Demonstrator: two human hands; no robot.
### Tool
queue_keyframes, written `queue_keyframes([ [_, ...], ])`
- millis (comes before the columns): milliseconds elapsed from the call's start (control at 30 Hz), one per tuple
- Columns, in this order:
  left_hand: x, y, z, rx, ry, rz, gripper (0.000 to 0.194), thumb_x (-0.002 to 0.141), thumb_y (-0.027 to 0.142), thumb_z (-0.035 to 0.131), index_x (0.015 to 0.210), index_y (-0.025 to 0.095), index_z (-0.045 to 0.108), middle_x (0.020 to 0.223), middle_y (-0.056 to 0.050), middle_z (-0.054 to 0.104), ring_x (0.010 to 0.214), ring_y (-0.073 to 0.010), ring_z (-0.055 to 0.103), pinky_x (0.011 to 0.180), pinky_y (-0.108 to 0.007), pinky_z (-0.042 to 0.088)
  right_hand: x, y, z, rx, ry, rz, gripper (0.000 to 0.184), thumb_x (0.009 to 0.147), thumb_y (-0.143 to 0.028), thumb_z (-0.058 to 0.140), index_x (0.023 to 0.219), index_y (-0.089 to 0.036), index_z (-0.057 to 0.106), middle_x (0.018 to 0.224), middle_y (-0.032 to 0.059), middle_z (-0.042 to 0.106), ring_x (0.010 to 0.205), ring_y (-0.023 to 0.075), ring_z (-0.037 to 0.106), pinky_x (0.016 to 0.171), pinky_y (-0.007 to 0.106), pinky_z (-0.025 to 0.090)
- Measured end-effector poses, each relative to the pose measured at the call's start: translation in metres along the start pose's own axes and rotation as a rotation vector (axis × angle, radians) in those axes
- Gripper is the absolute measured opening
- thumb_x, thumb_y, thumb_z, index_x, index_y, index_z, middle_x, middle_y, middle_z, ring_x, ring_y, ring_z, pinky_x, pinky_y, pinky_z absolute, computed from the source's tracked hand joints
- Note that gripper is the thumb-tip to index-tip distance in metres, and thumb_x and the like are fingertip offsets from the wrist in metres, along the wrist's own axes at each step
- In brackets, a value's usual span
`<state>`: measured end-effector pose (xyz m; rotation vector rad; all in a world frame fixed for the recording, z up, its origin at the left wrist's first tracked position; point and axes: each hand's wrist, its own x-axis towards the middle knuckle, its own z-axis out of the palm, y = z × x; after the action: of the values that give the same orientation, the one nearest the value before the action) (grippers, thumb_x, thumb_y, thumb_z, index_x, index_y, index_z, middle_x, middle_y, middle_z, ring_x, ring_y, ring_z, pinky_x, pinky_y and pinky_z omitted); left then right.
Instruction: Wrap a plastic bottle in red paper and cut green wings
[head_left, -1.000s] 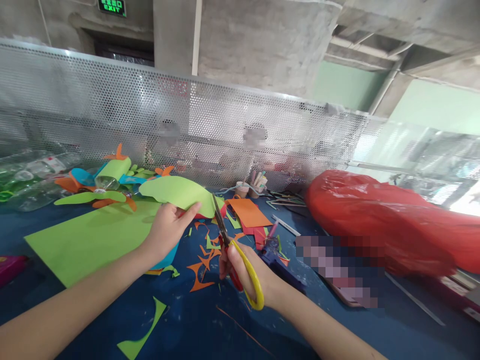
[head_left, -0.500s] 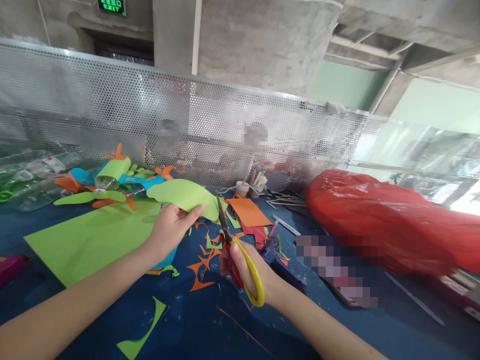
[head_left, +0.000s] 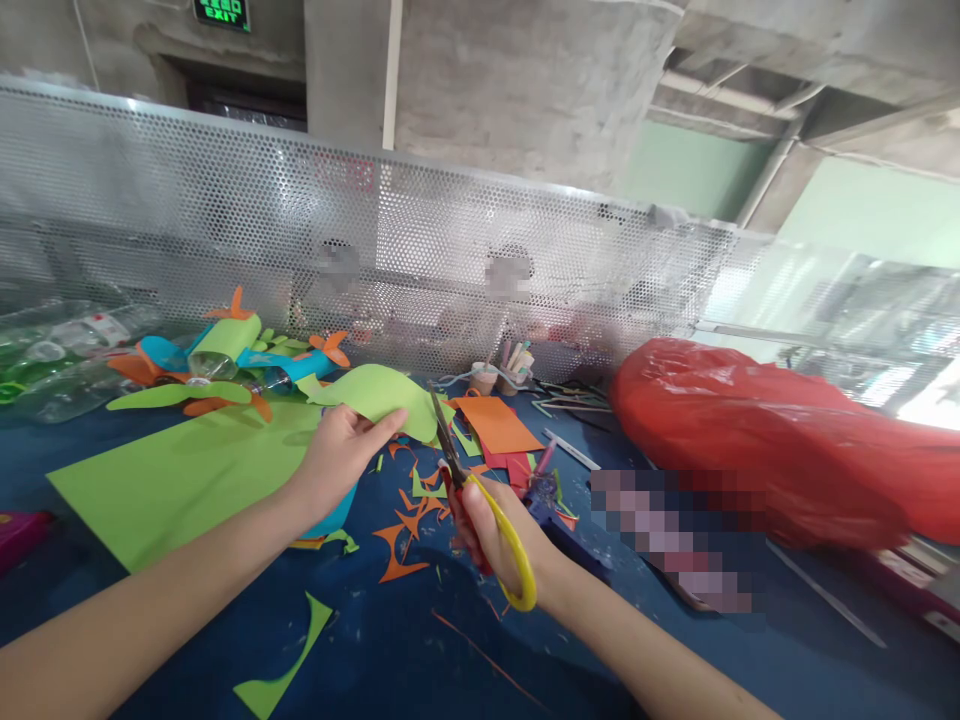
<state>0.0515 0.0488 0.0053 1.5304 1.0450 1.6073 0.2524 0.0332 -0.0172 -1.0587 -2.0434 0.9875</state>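
Observation:
A curved piece of light green paper (head_left: 382, 392) is pinched between the thumb and fingers of my left hand (head_left: 351, 450). My right hand (head_left: 502, 540) grips a pair of scissors (head_left: 491, 520) with yellow and red handles. Their blades point up and away, close by the right edge of the green piece; I cannot tell whether they touch it. Under my left forearm lies a large green sheet (head_left: 187, 470). Orange paper scraps (head_left: 401, 550) and a curved green offcut (head_left: 289, 660) are scattered on the blue tabletop (head_left: 375, 670).
Bottle crafts with paper fins (head_left: 225, 350) and clear plastic bottles (head_left: 67, 360) stand at the back left. Orange paper (head_left: 499, 425) and cups of pens (head_left: 516, 370) sit behind my right hand. A red plastic bag (head_left: 750, 440) fills the right side. A perforated metal screen (head_left: 465, 230) borders the table.
The green piece has shifted and tilted slightly in my left hand. The scissors have turned a little in my right hand, their handles slightly to the right.

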Motion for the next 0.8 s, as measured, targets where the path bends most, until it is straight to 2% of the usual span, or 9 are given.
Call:
queue_keyframes([
  [67, 0.0003, 0.0009, 0.0003, -0.032, -0.007, -0.002, 0.02, 0.08, 0.037, 0.066, 0.073, 0.017, 0.066, 0.084, -0.004, 0.072, 0.092, -0.0239, 0.064, 0.087, -0.035, 0.048, 0.0, -0.0007, -0.0008, -0.013, 0.004, -0.006, 0.059, 0.084, -0.077, 0.023, 0.068, -0.022, 0.037, 0.049, -0.0064, 0.037, 0.041, 0.0092, 0.04, 0.053, 0.026, 0.047],
  [133, 0.001, 0.0018, 0.0009, -0.078, -0.003, 0.0, 0.019, 0.079, 0.035, 0.068, 0.083, 0.017, 0.067, 0.094, -0.005, 0.073, 0.096, -0.0242, 0.064, 0.089, -0.035, 0.048, 0.0004, -0.0005, -0.0012, -0.023, 0.003, -0.016, 0.058, 0.084, -0.076, 0.024, 0.068, -0.022, 0.038, 0.049, -0.0064, 0.037, 0.041, 0.0092, 0.04, 0.052, 0.026, 0.046],
  [267, 0.0029, 0.0007, 0.0025, -0.184, 0.055, 0.013, 0.032, 0.078, 0.034, 0.07, 0.103, 0.017, 0.06, 0.11, -0.008, 0.069, 0.105, -0.0247, 0.063, 0.093, -0.037, 0.047, 0.0007, 0.0003, -0.0007, -0.024, 0.016, -0.001, 0.056, 0.086, -0.074, 0.026, 0.068, -0.022, 0.037, 0.049, -0.0067, 0.035, 0.04, 0.0088, 0.039, 0.047, 0.024, 0.043],
  [433, 0.0027, 0.0005, 0.0033, -0.237, 0.087, 0.032, 0.033, 0.078, 0.032, 0.071, 0.104, 0.019, 0.053, 0.112, -0.007, 0.068, 0.107, -0.0246, 0.062, 0.094, -0.038, 0.049, -0.0006, -0.002, 0.001, -0.012, 0.037, 0.009, 0.056, 0.085, -0.075, 0.027, 0.068, -0.023, 0.036, 0.048, -0.0071, 0.034, 0.036, 0.008, 0.038, 0.04, 0.022, 0.039],
  [633, 0.0019, 0.0039, 0.0025, -0.206, 0.116, -0.001, 0.033, 0.077, 0.034, 0.071, 0.102, 0.021, 0.053, 0.108, -0.007, 0.069, 0.106, -0.0256, 0.063, 0.093, -0.039, 0.05, -0.0009, -0.0026, 0.0012, 0.004, 0.027, 0.009, 0.055, 0.084, -0.075, 0.027, 0.069, -0.023, 0.036, 0.045, -0.0091, 0.029, 0.034, 0.0077, 0.036, 0.041, 0.023, 0.041],
  [800, 0.0041, 0.003, 0.0013, -0.207, 0.104, 0.034, 0.037, 0.078, 0.034, 0.07, 0.109, 0.02, 0.053, 0.115, -0.007, 0.066, 0.109, -0.0255, 0.061, 0.095, -0.039, 0.048, 0.0008, -0.0016, -0.0014, -0.066, 0.018, 0.008, 0.053, 0.087, -0.072, 0.027, 0.07, -0.023, 0.036, 0.046, -0.0085, 0.032, 0.034, 0.008, 0.039, 0.038, 0.021, 0.037],
])
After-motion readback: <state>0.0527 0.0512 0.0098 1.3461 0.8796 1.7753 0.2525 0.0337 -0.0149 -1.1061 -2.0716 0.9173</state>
